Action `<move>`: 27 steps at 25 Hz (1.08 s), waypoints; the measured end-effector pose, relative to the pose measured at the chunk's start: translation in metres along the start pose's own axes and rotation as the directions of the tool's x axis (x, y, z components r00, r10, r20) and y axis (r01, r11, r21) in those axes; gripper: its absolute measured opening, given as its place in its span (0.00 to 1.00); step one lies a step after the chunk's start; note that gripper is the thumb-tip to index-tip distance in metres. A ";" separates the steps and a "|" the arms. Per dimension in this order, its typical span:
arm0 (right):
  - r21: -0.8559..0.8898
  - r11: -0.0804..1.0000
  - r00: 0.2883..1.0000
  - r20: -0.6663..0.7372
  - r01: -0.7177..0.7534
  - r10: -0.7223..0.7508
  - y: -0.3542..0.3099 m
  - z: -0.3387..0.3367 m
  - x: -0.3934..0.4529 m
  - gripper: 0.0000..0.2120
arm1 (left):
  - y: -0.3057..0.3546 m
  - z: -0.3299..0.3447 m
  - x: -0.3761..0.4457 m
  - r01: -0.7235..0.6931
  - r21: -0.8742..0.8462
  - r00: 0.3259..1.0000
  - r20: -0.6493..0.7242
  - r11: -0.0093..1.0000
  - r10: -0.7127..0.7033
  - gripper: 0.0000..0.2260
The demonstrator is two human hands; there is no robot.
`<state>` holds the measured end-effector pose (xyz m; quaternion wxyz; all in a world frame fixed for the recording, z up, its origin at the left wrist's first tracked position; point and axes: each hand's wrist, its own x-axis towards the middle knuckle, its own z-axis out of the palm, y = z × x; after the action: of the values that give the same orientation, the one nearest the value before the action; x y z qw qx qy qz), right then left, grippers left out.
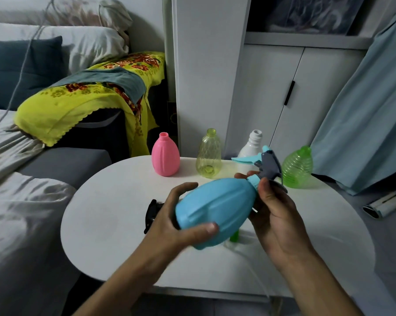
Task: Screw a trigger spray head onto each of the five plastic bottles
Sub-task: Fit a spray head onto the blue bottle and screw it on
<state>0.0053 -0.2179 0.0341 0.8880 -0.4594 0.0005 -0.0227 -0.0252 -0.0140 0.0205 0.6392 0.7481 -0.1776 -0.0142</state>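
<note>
My left hand [181,222] grips the base of a blue bottle [217,210], held tilted above the white round table [115,224]. A blue and grey trigger spray head [264,164] sits on its neck, and my right hand [276,215] is closed around the collar there. At the table's far edge stand a pink bottle [165,156], a yellow clear bottle [208,156], a white bottle [251,147] and a green ribbed bottle [297,167], all uncapped. A black spray head [151,213] lies behind my left hand, and a green spray head [234,236] shows under the blue bottle, mostly hidden.
A sofa with grey cushions and a yellow flowered cloth [83,99] is on the left. White cabinets [283,87] stand behind the table and a light blue curtain [370,110] hangs on the right. A small white device [385,204] lies on the floor at right.
</note>
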 end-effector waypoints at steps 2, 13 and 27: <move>-0.039 0.999 0.997 0.062 0.038 -0.036 -0.002 0.004 -0.003 0.11 | 0.003 -0.005 0.004 0.107 -0.201 0.994 0.029 0.974 -0.104 0.36; 0.003 0.998 0.962 0.267 0.068 -0.066 -0.003 0.010 -0.012 0.16 | 0.019 -0.006 0.002 -0.007 0.301 0.997 -0.067 0.953 0.029 0.40; -0.367 0.897 0.962 0.209 0.246 -0.178 -0.001 0.036 0.001 0.19 | 0.014 0.019 0.000 0.016 0.223 1.000 0.011 0.975 -0.019 0.39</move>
<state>0.0073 -0.1892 0.0554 0.7677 -0.6242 -0.1209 -0.0800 -0.0333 -0.0340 0.0306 0.5500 0.8165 -0.1756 -0.0049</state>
